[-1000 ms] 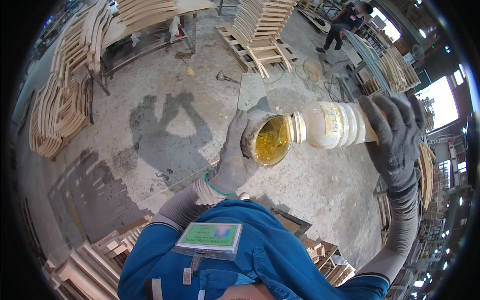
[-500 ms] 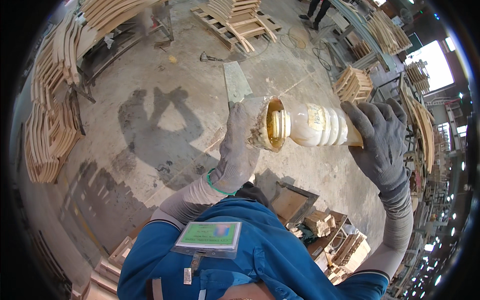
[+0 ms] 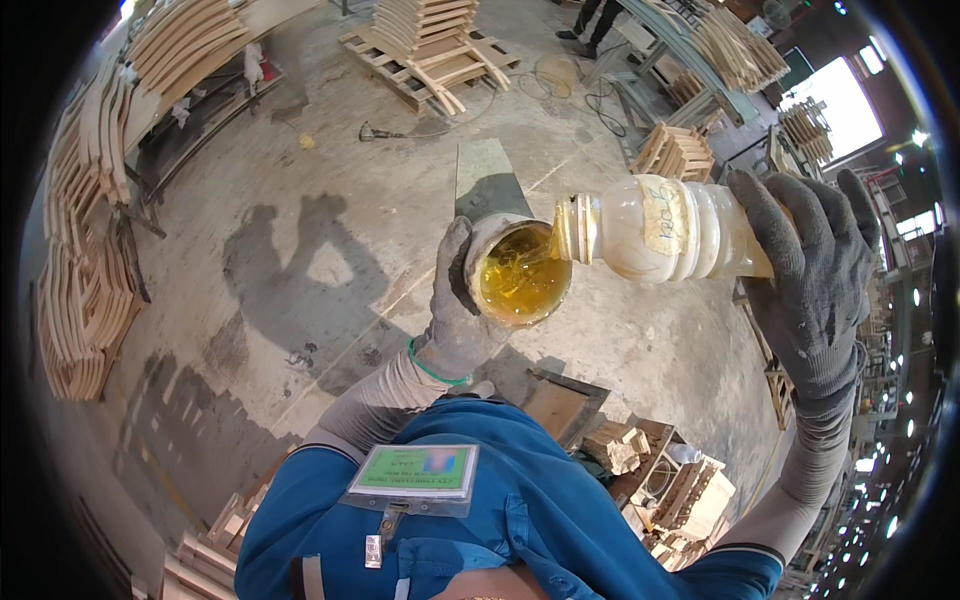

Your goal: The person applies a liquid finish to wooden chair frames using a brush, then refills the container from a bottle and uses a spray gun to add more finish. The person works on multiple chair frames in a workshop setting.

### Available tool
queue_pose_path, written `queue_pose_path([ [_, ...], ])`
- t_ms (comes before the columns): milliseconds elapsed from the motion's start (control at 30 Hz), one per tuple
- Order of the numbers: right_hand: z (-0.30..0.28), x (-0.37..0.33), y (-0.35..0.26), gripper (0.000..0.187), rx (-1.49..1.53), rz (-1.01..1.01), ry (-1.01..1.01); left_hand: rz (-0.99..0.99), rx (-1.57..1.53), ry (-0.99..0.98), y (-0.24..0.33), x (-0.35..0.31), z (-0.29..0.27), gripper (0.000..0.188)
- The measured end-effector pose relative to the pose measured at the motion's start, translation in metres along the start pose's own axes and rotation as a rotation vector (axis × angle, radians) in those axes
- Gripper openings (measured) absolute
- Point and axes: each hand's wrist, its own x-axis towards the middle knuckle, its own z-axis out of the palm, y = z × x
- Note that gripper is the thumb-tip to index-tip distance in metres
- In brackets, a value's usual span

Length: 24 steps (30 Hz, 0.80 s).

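My gloved left hand (image 3: pixel 455 300) is wrapped round a crusted round cup (image 3: pixel 472 262), its opening turned up toward me. Yellow, glossy liquid (image 3: pixel 522 285) fills much of the cup. In my gloved right hand (image 3: pixel 815 265) a cloudy plastic bottle (image 3: pixel 625 235) is gripped by its base and lies nearly level. The bottle's yellow-stained mouth is at the cup's right rim, and yellow liquid runs from it into the cup. A flat grey-green plate (image 3: pixel 485 170) shows beyond the cup; whether my left hand also holds it, I cannot tell.
Curved wooden parts are stacked at the left (image 3: pixel 85 310) and on a pallet (image 3: pixel 415 85) ahead. A corded tool (image 3: pixel 380 132) lies on the concrete floor. Wooden blocks (image 3: pixel 615 447) sit low beside me. Another person's legs (image 3: pixel 590 28) show at the far right.
The bottle has drawn back to the right, its mouth moving from inside the cup to the rim. The cup has tipped upward, so the yellow liquid now shows broadly. My view has shifted slightly.
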Motion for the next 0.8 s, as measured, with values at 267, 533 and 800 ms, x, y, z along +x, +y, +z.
queue_pose_path([
  [267, 0.022, -0.042, 0.019, 0.06, 0.204, 0.087, -0.107, 0.081, 0.402, 0.214, -0.053, 0.015, 0.037, 0.055],
  [533, 0.049, -0.076, 0.023, 0.055, 0.503, 0.119, -0.217, 0.067, 0.392, 0.104, -0.086, 0.022, 0.043, 0.054],
  [800, 0.115, -0.137, 0.044, 0.077, 1.639, 0.337, -0.959, -0.092, 0.474, 0.103, -0.117, 0.023, 0.028, 0.06],
])
